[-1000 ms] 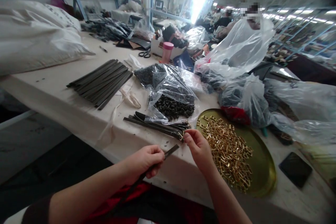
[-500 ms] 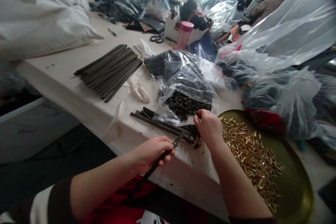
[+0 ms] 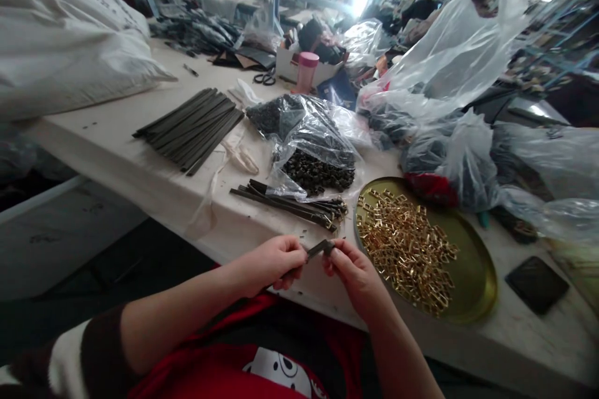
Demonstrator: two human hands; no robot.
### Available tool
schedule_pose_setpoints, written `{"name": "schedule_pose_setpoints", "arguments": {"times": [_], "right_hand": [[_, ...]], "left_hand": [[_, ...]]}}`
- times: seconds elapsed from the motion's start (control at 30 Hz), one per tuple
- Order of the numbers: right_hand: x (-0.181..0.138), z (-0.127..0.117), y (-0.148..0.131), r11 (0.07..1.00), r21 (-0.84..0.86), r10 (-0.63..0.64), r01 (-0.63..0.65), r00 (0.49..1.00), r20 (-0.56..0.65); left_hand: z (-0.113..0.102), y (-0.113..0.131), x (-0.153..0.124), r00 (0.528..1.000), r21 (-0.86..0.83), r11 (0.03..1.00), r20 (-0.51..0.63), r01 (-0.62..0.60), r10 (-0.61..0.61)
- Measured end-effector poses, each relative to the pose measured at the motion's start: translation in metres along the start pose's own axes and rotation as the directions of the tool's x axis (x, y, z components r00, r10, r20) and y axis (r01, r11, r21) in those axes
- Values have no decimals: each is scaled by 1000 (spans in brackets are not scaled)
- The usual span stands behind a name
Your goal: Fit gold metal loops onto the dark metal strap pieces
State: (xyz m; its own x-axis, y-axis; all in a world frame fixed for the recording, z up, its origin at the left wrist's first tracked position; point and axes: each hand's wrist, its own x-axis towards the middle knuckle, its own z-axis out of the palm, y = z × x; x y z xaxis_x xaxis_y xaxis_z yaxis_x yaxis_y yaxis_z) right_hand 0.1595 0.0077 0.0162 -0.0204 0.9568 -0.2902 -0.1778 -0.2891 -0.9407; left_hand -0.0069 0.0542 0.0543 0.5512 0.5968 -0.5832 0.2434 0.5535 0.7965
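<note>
Our left hand pinches a dark strap over the table edge, our right hand gripping its tip — few finished straps, many bare strips and gold clips remain.

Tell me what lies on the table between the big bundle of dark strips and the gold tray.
In the head view, between the bundle of dark strips and the gold tray lie a clear bag of small dark parts and a smaller row of strips.

Glossy brass tray, shiny gold clips, matt strap
</note>
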Motion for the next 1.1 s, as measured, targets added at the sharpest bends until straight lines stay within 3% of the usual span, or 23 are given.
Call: {"name": "schedule_pose_setpoints", "arguments": {"times": [0.37, 0.57, 0.63, 0.7, 0.83, 0.97, 1.1], "right_hand": [[-20, -8, 13, 941, 251, 200, -226, 972, 128], [-23, -11, 18, 968, 131, 199, -213, 974, 110], [-24, -10, 17, 984, 51, 167, -172, 982, 91], [-26, -8, 14, 992, -26, 128, -127, 988, 80], [-28, 0, 12, 984, -174, 64, -46, 993, 102], [-30, 5, 17, 963, -271, 11, 15, 996, 91], [-34, 7, 20, 968, -251, 10, 10, 997, 81]], "left_hand": [[10, -17, -6, 977, -57, 986, 154, 160, -149], [7, -23, -5, 983, 80, 989, 121, 128, -138], [5, -24, -4, 993, 199, 977, 69, 76, -91], [1, -25, -4, 999, 335, 942, 21, -34, 28], [-7, -26, -3, 974, 509, 833, 52, -216, 221], [-9, -29, -4, 968, 600, 767, 56, -229, 245], [-5, -33, -3, 969, 617, 761, 8, -200, 248]]}}
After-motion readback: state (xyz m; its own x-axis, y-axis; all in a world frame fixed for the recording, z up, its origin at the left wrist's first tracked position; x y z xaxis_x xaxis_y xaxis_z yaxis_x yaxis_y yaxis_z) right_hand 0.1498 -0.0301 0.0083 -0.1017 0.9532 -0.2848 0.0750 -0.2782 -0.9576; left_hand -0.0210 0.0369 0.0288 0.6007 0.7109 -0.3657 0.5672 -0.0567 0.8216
